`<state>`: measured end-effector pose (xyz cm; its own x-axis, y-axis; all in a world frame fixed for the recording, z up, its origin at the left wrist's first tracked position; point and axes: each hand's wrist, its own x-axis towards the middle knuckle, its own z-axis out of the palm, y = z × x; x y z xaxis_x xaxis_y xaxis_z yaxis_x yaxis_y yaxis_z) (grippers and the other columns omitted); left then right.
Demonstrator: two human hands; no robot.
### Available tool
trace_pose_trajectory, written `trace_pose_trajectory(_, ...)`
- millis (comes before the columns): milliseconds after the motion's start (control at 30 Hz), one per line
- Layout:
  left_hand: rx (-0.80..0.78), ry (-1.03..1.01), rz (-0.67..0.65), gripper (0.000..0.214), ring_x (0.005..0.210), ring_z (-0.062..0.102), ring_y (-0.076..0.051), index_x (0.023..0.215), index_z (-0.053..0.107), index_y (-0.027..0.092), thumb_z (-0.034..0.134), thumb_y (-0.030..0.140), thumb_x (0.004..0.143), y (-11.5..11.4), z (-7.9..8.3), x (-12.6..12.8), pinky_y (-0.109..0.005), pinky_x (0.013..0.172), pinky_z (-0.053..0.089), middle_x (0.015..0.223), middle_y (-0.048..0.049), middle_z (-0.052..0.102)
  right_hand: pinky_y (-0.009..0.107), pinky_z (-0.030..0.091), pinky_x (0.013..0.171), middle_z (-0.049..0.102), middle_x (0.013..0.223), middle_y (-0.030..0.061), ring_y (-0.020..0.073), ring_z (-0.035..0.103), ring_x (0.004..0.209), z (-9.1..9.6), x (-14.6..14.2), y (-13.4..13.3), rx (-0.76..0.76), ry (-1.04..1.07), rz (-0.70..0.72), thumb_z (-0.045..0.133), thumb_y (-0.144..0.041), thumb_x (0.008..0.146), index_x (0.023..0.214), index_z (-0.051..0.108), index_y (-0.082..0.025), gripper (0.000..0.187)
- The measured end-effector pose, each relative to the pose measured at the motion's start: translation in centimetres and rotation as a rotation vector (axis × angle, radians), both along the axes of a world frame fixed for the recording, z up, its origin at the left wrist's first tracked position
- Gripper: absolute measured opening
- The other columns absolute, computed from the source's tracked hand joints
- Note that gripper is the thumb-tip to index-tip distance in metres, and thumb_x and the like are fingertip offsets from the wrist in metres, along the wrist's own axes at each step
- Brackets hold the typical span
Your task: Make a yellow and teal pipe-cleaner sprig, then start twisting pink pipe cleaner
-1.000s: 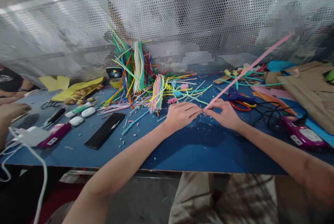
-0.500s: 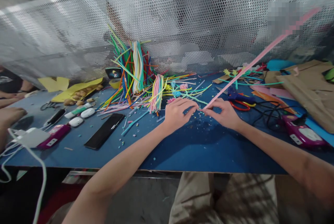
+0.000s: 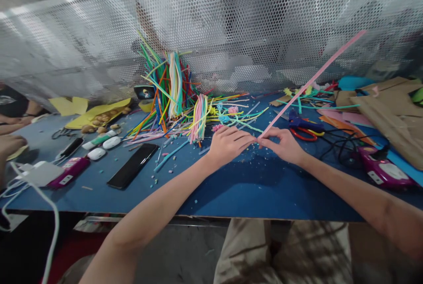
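Observation:
A long pink pipe cleaner (image 3: pixel 313 80) rises from my hands up to the right, its near end pinched between both hands over the blue table (image 3: pixel 251 187). My left hand (image 3: pixel 228 143) has its fingertips closed on that end. My right hand (image 3: pixel 284 143) pinches the same spot from the other side, and the two sets of fingertips meet. A heap of colourful pipe cleaners (image 3: pixel 175 94) lies just behind my left hand.
A black phone (image 3: pixel 133 166), white cases (image 3: pixel 105 146) and a magenta gadget (image 3: pixel 69 170) lie at the left. Red scissors (image 3: pixel 306 133), a purple glue gun (image 3: pixel 380 169), cables and cardboard (image 3: pixel 393 116) crowd the right. A perforated metal screen (image 3: pixel 231 24) backs the table. Another person's hand (image 3: pixel 9 145) shows at far left.
My left fingers opened half a second ago, then closed again on the pipe cleaner's end. The pink pipe cleaner's far tip swung up, then back lower and left.

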<state>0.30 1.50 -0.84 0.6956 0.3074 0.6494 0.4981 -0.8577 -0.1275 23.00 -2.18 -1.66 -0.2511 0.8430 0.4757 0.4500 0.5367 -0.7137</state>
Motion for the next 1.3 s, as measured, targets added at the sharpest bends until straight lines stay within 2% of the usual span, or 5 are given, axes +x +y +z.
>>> trace_pose_trajectory(467,0.047,0.031,0.033,0.020,0.088,0.064,-0.014,0.101,0.071,0.028,0.052,0.031,0.096,-0.4,0.4,0.1,-0.032,0.081,0.039,0.098,0.0007,0.074,0.033,0.050,0.068,0.071,0.081,0.0016,0.0176,0.063,0.073,-1.0,0.1,0.6,0.021,0.025,-0.033,0.068,-0.045,0.082,0.084,0.074,-0.024,0.022)
trace_pose_trajectory(767,-0.120,-0.045,0.073,0.022,0.080,0.064,-0.014,0.096,0.072,0.024,0.053,0.035,0.095,-1.0,-0.1,0.8,-0.029,0.075,0.045,0.090,-0.0004,0.074,0.037,0.040,0.082,0.076,0.087,-0.0020,0.0167,0.062,0.081,-0.8,1.3,0.8,0.516,-0.384,-0.045,0.064,-0.030,0.088,0.094,0.074,-0.029,0.011)
trace_pose_trajectory(900,-0.164,-0.063,0.084,0.024,0.080,0.065,-0.014,0.094,0.072,0.024,0.052,0.036,0.095,-1.1,-0.1,1.0,-0.028,0.073,0.046,0.091,-0.0003,0.075,0.038,0.037,0.081,0.077,0.088,-0.0017,0.0177,0.060,0.082,-0.8,1.1,0.4,0.618,-0.503,-0.095,0.064,-0.030,0.088,0.094,0.074,-0.030,0.012)
trace_pose_trajectory(1067,-0.100,0.031,0.105,0.026,0.085,0.065,-0.015,0.101,0.071,0.024,0.050,0.038,0.097,-0.6,-0.1,0.7,-0.029,0.078,0.045,0.096,-0.0027,0.074,0.038,0.040,0.079,0.076,0.084,0.0018,0.0188,0.060,0.079,-0.9,0.2,0.6,0.471,-0.333,-0.162,0.064,-0.031,0.087,0.088,0.075,-0.026,0.013)
trace_pose_trajectory(1300,0.078,0.151,0.133,0.023,0.090,0.063,-0.014,0.111,0.067,0.030,0.048,0.028,0.098,-0.2,0.3,0.2,-0.031,0.080,0.042,0.108,0.0018,0.072,0.034,0.047,0.073,0.072,0.078,0.0009,0.0187,0.062,0.074,-1.0,0.1,1.1,-0.108,0.045,-0.064,0.067,-0.042,0.080,0.080,0.075,-0.023,0.021)
